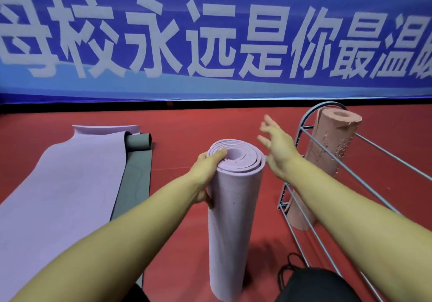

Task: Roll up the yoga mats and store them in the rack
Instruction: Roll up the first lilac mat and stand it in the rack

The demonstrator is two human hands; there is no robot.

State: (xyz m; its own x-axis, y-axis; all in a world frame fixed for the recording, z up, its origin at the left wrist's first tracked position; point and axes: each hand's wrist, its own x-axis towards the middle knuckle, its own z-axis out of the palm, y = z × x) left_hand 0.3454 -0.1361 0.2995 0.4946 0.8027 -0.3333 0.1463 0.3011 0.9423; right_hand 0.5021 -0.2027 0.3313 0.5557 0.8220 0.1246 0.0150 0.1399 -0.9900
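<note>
A rolled lilac yoga mat [231,220] stands upright on the red floor in the middle of the view. My left hand [207,173] grips its upper end, thumb pressed on the top rim. Just right of the roll's top, my right hand [275,145] hovers with fingers spread, holding nothing. On the right stands a grey wire rack [332,168] with a rolled pink mat [327,152] upright inside it. At the left a second lilac mat [58,185] lies unrolled on the floor, overlapping a dark grey mat [138,175] whose far end is partly rolled.
A large blue banner [210,37] with white characters runs along the back wall. A black bag [311,283] with cords lies on the floor at the bottom right, beside the rack's near end.
</note>
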